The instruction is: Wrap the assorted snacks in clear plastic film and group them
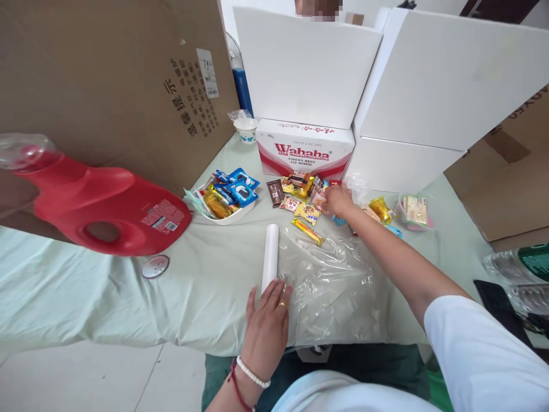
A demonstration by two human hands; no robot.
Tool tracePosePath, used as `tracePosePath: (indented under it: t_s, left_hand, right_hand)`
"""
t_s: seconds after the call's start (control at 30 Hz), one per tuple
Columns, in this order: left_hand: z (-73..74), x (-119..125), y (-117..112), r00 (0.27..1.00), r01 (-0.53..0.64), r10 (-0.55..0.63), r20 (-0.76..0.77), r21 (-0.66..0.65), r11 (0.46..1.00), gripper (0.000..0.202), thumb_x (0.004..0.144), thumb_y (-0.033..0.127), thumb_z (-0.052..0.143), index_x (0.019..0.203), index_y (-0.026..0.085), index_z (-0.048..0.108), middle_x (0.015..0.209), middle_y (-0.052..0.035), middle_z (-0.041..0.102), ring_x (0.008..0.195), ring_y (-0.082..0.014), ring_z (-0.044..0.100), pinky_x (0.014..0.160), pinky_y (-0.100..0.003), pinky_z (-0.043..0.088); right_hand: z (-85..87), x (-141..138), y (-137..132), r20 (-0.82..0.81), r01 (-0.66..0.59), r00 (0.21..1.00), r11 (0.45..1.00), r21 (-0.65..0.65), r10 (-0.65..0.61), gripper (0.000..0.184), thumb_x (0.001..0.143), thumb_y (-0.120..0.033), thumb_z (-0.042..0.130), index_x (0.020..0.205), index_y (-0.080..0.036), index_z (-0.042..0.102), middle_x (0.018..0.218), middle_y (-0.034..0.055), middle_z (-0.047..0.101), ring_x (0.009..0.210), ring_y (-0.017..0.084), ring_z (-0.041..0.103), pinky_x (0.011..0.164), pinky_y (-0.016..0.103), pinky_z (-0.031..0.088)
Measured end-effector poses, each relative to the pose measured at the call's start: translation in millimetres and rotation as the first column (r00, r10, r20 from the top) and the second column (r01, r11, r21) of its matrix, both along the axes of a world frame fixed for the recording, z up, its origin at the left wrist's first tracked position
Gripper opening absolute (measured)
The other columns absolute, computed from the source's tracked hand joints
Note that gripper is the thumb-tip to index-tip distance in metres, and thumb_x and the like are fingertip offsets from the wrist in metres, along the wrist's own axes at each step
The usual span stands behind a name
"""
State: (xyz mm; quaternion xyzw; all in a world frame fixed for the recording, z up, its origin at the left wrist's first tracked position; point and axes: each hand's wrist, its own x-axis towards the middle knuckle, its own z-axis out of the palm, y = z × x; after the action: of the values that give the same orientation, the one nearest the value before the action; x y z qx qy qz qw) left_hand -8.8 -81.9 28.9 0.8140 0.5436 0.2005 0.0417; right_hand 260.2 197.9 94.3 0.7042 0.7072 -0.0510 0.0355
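Observation:
My left hand point(270, 315) lies with fingers stretched over the near end of a white roll point(270, 249) and the edge of a clear plastic film point(332, 286) spread to its right. My right hand point(338, 200) reaches into a pile of wrapped snacks, its fingers bent down among the packets beside a pink packet point(319, 201); what they grip is partly hidden. Around it lie a brown packet point(275, 193), a yellow stick packet point(307, 231), a yellow cookie packet point(306, 212) and a gold packet point(381, 209).
A white bowl point(240, 215) of snack packets stands left of the pile. A red detergent jug point(128, 194) and a round lid point(155, 266) are farther left. Behind are a Wahaba-style water carton point(305, 150) and white boxes point(412, 86). A clear tub point(415, 213) sits right; a large cardboard box point(120, 68) borders the left.

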Motion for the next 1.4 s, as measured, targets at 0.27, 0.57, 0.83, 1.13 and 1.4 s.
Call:
tracePosePath:
  t_s: [0.27,0.57,0.83,1.13,1.4]
  left_hand:
    - [-17.1,-17.6,-1.9,0.939,-0.266,0.261,0.223,-0.009,0.964,0.051,0.097,0.031,0.059,0.146,0.016,0.052,0.135,-0.0218,0.057,0.126,-0.0363,0.058,0.109,-0.061,0.052]
    - [-16.3,-20.2,0.4,0.961,-0.218,0.210,0.179,0.025,0.976,0.048,0.095,0.026,0.059,0.142,0.015,0.055,0.130,-0.0197,0.054,0.120,-0.0348,0.056,0.105,-0.057,0.052]
    - [-11.8,-15.8,0.3,0.958,-0.230,0.233,0.169,-0.036,0.972,0.048,0.093,0.024,0.061,0.140,0.017,0.057,0.133,-0.0191,0.054,0.121,-0.0352,0.055,0.106,-0.058,0.051]
    - [-13.2,-17.6,-1.3,0.894,-0.331,0.350,0.280,-0.114,0.937,0.053,0.099,0.044,0.055,0.143,0.016,0.051,0.126,-0.0178,0.057,0.123,-0.0344,0.060,0.105,-0.054,0.054]
    - [-0.6,-55.6,9.5,0.790,-0.337,0.532,0.306,-0.509,0.792,0.053,0.085,0.055,0.062,0.122,0.017,0.064,0.107,-0.0114,0.070,0.093,-0.0268,0.070,0.092,-0.046,0.060]
  right_hand:
    - [25.1,15.4,-46.1,-0.138,-0.027,0.989,0.986,0.167,0.051,0.032,0.094,-0.041,0.064,0.115,-0.017,0.064,0.116,0.0165,0.069,0.097,0.029,0.062,0.075,0.034,0.043]
    - [28.0,-25.9,-153.8,-0.248,-0.470,0.802,0.830,0.300,0.544,0.016,0.102,-0.031,0.055,0.106,-0.018,0.062,0.106,0.0121,0.066,0.093,0.024,0.056,0.079,0.035,0.039]
    - [-28.5,-40.1,-194.8,-0.022,-0.678,0.718,0.707,0.200,0.695,0.024,0.108,-0.023,0.046,0.114,-0.019,0.069,0.112,0.0125,0.068,0.104,0.029,0.051,0.088,0.044,0.034]
    - [-19.6,-32.5,-190.0,-0.266,-0.545,0.797,0.836,0.071,0.542,0.056,0.091,-0.052,0.076,0.135,-0.020,0.062,0.137,0.0165,0.062,0.124,0.034,0.050,0.099,0.046,0.039]
    - [-57.1,-30.4,-209.2,-0.265,-0.485,0.818,0.860,0.159,0.510,0.051,0.100,-0.031,0.065,0.149,-0.023,0.056,0.144,0.0150,0.062,0.127,0.032,0.052,0.105,0.048,0.039]
